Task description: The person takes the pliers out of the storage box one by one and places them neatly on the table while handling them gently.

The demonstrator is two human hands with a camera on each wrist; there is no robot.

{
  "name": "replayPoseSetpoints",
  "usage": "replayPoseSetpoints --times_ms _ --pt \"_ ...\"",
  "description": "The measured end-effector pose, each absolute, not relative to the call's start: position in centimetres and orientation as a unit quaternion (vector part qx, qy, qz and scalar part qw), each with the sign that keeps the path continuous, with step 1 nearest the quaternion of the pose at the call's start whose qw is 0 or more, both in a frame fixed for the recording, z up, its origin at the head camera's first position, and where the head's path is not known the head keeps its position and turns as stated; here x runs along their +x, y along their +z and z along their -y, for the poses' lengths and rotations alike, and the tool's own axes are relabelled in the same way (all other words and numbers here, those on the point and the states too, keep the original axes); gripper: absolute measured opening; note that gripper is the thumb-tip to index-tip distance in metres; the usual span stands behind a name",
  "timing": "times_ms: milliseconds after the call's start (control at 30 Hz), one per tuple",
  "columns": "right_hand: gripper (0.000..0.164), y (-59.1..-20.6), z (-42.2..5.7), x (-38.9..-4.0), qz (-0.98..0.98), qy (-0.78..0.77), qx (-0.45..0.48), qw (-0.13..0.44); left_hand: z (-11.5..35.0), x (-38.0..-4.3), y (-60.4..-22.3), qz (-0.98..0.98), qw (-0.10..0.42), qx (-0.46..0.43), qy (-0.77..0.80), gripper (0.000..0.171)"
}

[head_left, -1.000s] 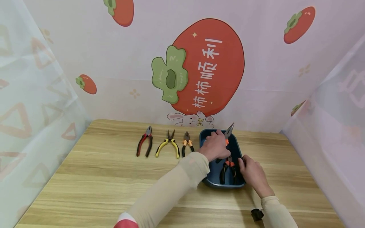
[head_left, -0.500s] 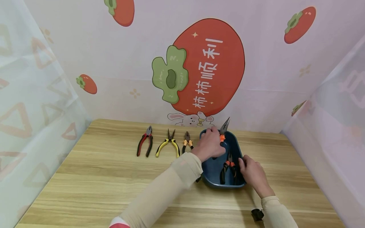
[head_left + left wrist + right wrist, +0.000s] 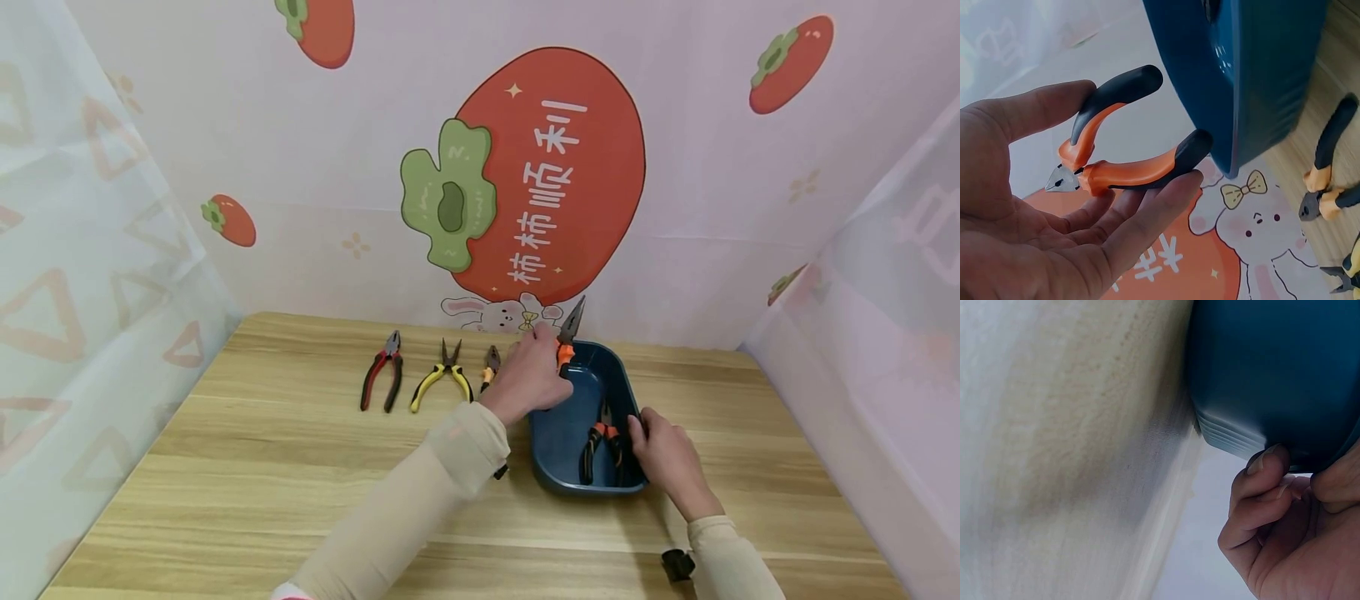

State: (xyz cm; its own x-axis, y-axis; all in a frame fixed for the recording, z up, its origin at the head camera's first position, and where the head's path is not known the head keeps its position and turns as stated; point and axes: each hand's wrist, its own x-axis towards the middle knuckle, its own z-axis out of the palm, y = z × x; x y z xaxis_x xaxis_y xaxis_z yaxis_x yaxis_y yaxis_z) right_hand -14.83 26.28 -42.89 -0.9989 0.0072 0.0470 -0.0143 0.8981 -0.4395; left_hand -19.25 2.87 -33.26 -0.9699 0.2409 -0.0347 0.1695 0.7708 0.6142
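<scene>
My left hand [image 3: 531, 375] holds orange-and-black pointed-nose pliers [image 3: 572, 323] over the far left corner of the blue plastic box [image 3: 561, 477]. In the left wrist view the thumb lies on one handle of these pliers [image 3: 1132, 174] and the fingers on the other, the handles spread. From the head, their jaws point up. At the box's right side, my right hand [image 3: 669, 457] grips the wall. The right wrist view shows its fingers [image 3: 1263, 472] curled at the rim. Inside the box lies another pair of pliers [image 3: 603, 442] with black and orange handles.
Left of the box stand pliers in a row on the wooden table [image 3: 285, 483]: red-and-black pliers [image 3: 382, 373], yellow-handled long-nose pliers [image 3: 444, 377] and small light-orange-and-black pliers [image 3: 491, 365], partly behind the left hand. Printed cloth walls [image 3: 315, 250] close off the back and sides.
My left hand has carried the pointed-nose pliers leftward and up, from inside the box to its far left edge. The right hand and the box stay put.
</scene>
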Motion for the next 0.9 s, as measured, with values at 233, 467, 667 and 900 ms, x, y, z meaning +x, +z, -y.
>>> replayPoseSetpoints --times_ms 233,467,667,900 --pt "0.029 -42.8 -26.2 -14.9 0.974 0.227 0.002 0.022 -1.4 -19.3 -33.0 -0.937 0.044 0.093 0.333 0.07" --pt "0.029 -42.9 -26.3 -14.9 0.973 0.23 0.0 0.017 0.1 -19.3 -32.6 -0.931 0.017 0.084 0.355 0.084" --pt "0.028 -42.9 -26.3 -14.9 0.973 0.23 -0.004 0.013 1.6 -19.2 -32.4 -0.927 -0.016 0.082 0.367 0.064" --pt "0.028 -42.9 -26.3 -14.9 0.974 0.227 -0.004 0.012 3.1 -19.2 -32.6 -0.923 -0.024 0.073 0.378 0.064"
